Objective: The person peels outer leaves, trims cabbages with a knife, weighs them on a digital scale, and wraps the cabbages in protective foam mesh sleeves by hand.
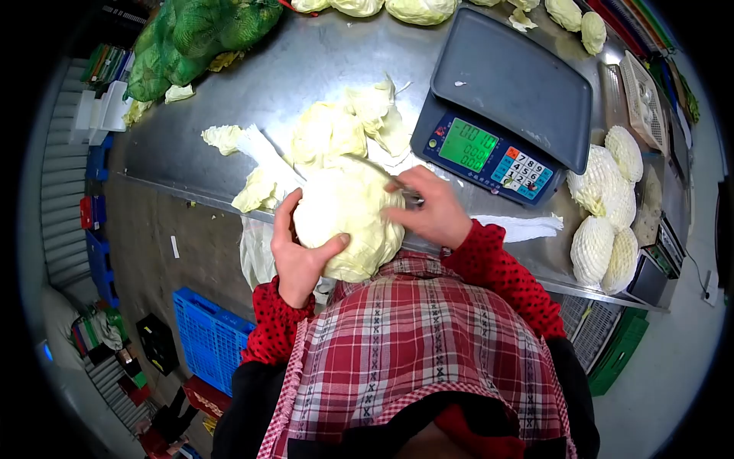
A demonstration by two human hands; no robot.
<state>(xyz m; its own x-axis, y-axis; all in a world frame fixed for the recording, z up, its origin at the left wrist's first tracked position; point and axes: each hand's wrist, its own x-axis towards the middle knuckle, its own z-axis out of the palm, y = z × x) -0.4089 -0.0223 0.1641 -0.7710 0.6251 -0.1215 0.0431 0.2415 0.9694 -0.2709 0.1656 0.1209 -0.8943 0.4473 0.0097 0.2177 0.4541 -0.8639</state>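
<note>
A large pale cabbage (345,218) sits at the front edge of the metal table, close to my apron. My left hand (300,249) grips its left side, with the thumb lying across the front. In my right hand (432,205) is a knife (367,163), its blade lying along the top right of the cabbage. Part of the blade and most of the handle are hidden by the fingers. Loose pale leaves (378,115) lie just behind the cabbage, and a white foam net (264,157) with leaf pieces is to its left.
A digital scale (512,99) with a lit green display stands at the right. Net-wrapped cabbages (604,199) lie beyond it. A green mesh sack of cabbages (199,38) is at the back left. Another white net (520,227) lies along the front edge. A blue crate (206,336) stands on the floor.
</note>
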